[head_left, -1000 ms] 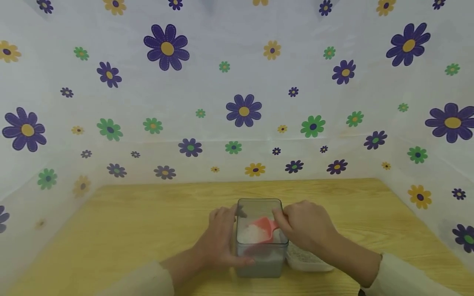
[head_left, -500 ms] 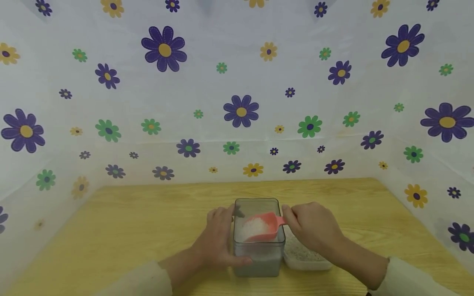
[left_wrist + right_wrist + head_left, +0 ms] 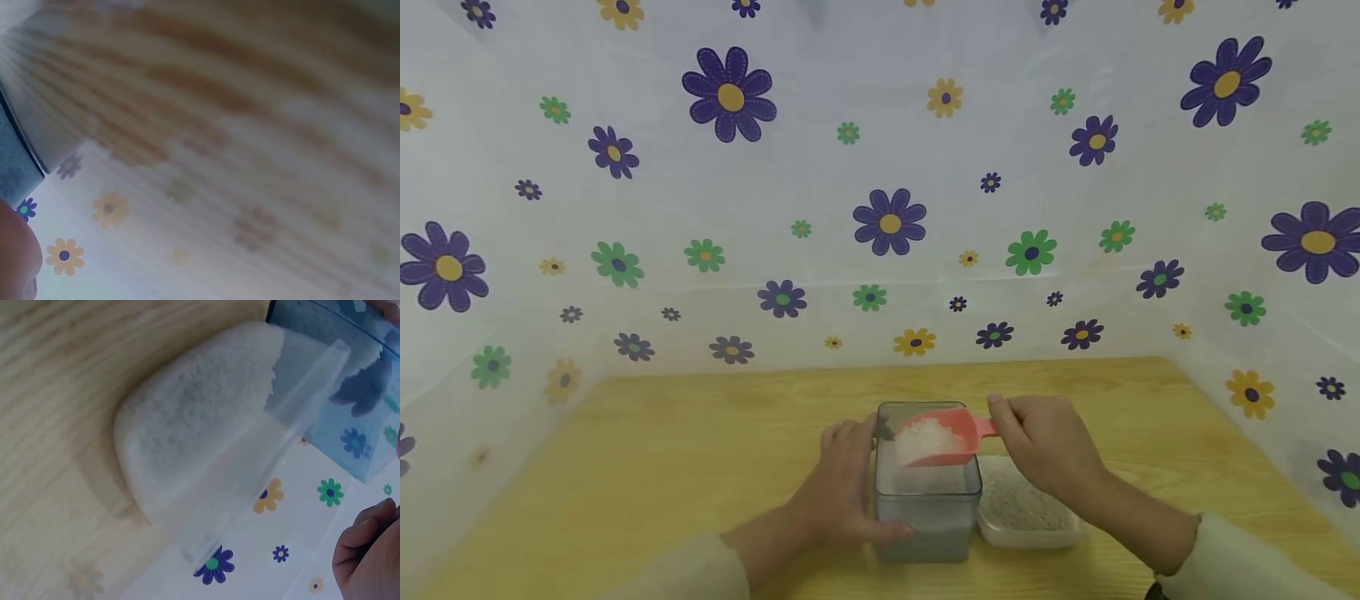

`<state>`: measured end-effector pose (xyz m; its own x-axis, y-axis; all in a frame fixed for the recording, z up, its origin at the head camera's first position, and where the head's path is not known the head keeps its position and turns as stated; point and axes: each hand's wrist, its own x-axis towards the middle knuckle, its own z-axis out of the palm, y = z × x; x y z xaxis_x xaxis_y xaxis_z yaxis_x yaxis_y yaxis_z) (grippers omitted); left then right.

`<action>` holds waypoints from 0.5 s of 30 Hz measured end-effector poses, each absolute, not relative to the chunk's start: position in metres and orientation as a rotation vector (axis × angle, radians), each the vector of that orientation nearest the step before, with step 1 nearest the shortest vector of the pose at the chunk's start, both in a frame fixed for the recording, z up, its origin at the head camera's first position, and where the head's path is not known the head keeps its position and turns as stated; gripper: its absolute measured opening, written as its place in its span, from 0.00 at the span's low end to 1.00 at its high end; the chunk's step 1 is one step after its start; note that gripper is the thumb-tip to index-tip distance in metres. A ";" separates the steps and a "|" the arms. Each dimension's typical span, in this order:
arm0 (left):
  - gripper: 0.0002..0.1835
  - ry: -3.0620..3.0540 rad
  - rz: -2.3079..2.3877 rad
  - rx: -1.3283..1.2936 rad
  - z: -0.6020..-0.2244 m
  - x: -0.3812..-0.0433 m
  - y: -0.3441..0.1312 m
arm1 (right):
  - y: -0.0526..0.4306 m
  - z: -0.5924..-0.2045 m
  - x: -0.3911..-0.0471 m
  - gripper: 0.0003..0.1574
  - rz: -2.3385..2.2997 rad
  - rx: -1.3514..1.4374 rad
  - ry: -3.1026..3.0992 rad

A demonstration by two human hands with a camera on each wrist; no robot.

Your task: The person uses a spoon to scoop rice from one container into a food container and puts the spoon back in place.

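A grey-tinted clear square container (image 3: 928,529) stands upright on the table, with whitish grains inside. Along its left side my left hand (image 3: 842,483) holds it, thumb across the front and fingers toward the back. My right hand (image 3: 1052,442) grips the handle of a pink scoop (image 3: 966,437) at the container's upper right. White, rice-like grains (image 3: 925,440) fill the scoop, which is level with the container's mouth. Close by on the right sits a clear plastic tub (image 3: 1033,537) of similar grains, partly under my right forearm; the right wrist view shows this tub (image 3: 275,450) large.
The wood-grain table (image 3: 662,467) spreads around both vessels. A white curtain with printed flowers (image 3: 805,167) surrounds it at the back and sides. In the left wrist view the container's corner (image 3: 19,156) appears at the left edge, and much else is blurred.
My right hand has raised the pink scoop up and rightward out of the container's grains, now loaded. More of the tub shows. My left hand has stayed on the container.
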<state>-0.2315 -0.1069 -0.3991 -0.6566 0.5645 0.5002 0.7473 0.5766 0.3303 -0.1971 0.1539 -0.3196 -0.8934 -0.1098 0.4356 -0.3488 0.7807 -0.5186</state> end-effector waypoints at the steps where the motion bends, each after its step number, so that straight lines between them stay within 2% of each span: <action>1: 0.58 -2.477 -0.748 -1.065 -0.399 -0.232 -0.107 | 0.156 -0.316 -0.197 0.34 0.867 0.349 -2.569; 8: 0.61 -2.502 -0.736 -1.059 -0.398 -0.231 -0.106 | 0.180 -0.298 -0.191 0.33 0.907 0.276 -2.486; 15: 0.63 -2.512 -0.729 -1.068 -0.397 -0.230 -0.108 | 0.215 -0.297 -0.186 0.34 0.884 0.165 -2.498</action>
